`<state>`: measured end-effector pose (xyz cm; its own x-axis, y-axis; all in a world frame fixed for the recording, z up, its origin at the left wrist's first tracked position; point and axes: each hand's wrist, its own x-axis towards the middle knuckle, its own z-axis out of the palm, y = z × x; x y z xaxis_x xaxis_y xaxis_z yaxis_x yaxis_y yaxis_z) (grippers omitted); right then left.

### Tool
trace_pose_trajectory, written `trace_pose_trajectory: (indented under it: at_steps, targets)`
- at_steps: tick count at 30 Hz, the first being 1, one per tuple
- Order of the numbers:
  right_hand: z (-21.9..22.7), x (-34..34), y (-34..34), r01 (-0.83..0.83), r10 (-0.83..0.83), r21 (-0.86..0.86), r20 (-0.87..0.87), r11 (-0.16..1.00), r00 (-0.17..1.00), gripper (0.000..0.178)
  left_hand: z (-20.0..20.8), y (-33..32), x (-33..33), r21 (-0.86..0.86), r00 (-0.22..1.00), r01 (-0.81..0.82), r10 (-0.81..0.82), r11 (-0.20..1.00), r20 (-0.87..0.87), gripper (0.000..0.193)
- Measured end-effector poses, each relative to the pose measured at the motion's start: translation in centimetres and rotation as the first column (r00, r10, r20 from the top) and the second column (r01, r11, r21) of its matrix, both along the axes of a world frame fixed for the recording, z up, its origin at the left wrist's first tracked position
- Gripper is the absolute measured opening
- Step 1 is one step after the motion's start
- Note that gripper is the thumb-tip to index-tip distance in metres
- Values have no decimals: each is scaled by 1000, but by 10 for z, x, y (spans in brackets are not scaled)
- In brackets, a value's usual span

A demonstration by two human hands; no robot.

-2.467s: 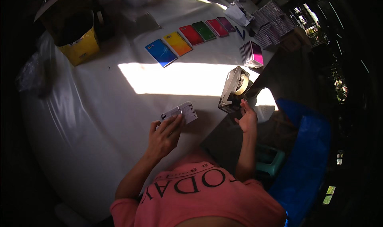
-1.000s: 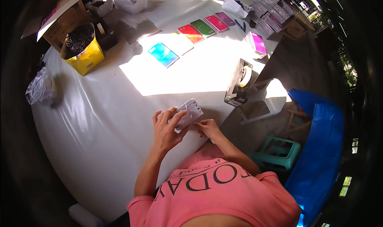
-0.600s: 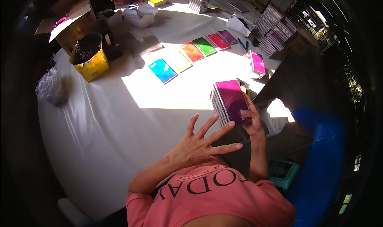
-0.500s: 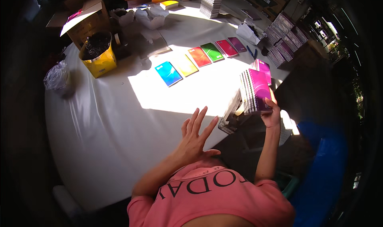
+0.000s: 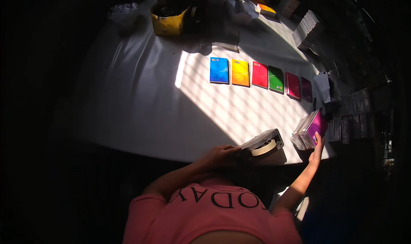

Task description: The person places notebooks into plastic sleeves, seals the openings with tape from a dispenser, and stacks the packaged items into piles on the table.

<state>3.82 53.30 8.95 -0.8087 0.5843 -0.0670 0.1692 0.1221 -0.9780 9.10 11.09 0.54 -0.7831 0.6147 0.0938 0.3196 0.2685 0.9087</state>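
Note:
My right hand [image 5: 317,149] is closed round the near right side of a stack of spiral-bound notebooks [image 5: 317,125] with purple covers. The stack leans at the table's right edge; whether it rests on the tabletop is unclear. My left hand [image 5: 220,153] reaches to the left end of a tape dispenser [image 5: 261,142], which lies at the table's near edge with a pale tape roll [image 5: 263,148] in it. Its fingers are drawn together against that end, in shadow, and what they pinch is hidden. Beyond, several notebooks lie in a row, from a blue notebook [image 5: 219,70] to a dark purple notebook [image 5: 306,89].
A white cloth covers the table [image 5: 137,102]. A yellow container [image 5: 168,24] stands at the far left, with a clear plastic bag [image 5: 123,11] beside it. Tall notebook stacks [image 5: 305,29] stand at the far right, more notebook stacks [image 5: 353,115] off the right edge.
The view has turned and darkened. My left hand, spread in the air before, has come to the tape dispenser with its fingers together. My right hand has brought the notebook stack lower, still gripping it.

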Motion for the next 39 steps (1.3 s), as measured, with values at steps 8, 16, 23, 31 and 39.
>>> trace_pose_trajectory:
  at_steps: [8,16,23,31,39]
  targets:
    - [34,-38,-21,177,84,963,-197,204,977,63,-48,85,20,70,966,-160,171,985,-194,81]
    - [41,-47,-315,-550,794,810,192,203,576,42,2,-45,58,228,798,-601,560,766,221,53]
    - [34,22,-512,-655,775,521,612,-546,-160,57,-57,-250,193,-123,-178,-982,920,-143,349,36]
    - [-6,77,-639,-487,481,300,823,-820,-302,49,-164,-312,251,-222,-283,-958,713,-181,641,43]
    - [-102,165,-780,-233,243,130,793,-964,-559,43,-308,-270,302,-381,-452,-888,649,-258,612,47]
